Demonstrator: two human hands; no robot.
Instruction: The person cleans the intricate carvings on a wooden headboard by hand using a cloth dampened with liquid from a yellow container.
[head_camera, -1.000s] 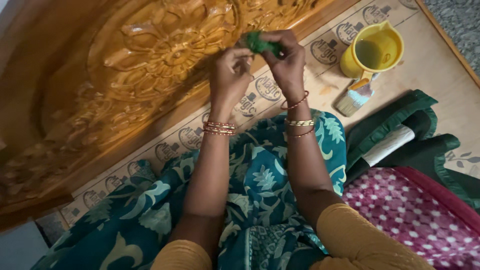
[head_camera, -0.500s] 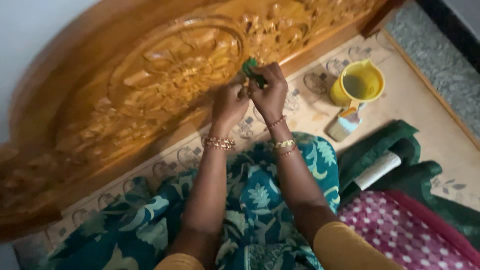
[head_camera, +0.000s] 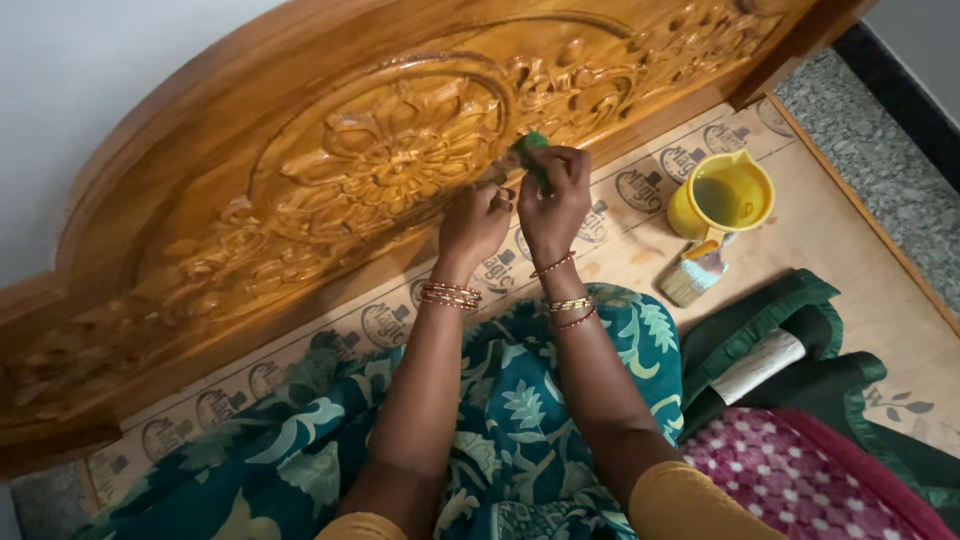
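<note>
**Asker:** Looking down from the head camera, what sits furthest left?

**Describer:** A large carved wooden panel (head_camera: 330, 190), golden brown, leaning against a pale wall. It has a round flower medallion cut into its middle and leafy scrollwork running off to the right. Below it lies printed cardboard sheeting (head_camera: 640, 250) covering the floor.

**Asker:** And the hands?

**Describer:** Both meet at the panel's lower edge, just right of the medallion. The left hand (head_camera: 473, 222) is curled closed, fingertips pressed to the carving; whether it grips anything I cannot tell. The right hand (head_camera: 553, 200) is touching it, closed around a small green pad (head_camera: 530, 143) that pokes out above the fingers and rests against the wood. Both wrists wear bangles, and the arms rise from a lap draped in teal leaf-patterned cloth (head_camera: 520, 420).

**Asker:** What is to the right?

**Describer:** A yellow mug (head_camera: 722, 196) of liquid stands on the cardboard, well apart from the hands. A wide paintbrush (head_camera: 693, 274) lies just beside it. Further right is folded dark green fabric (head_camera: 790, 330), then a pink dotted cloth (head_camera: 790, 480).
</note>
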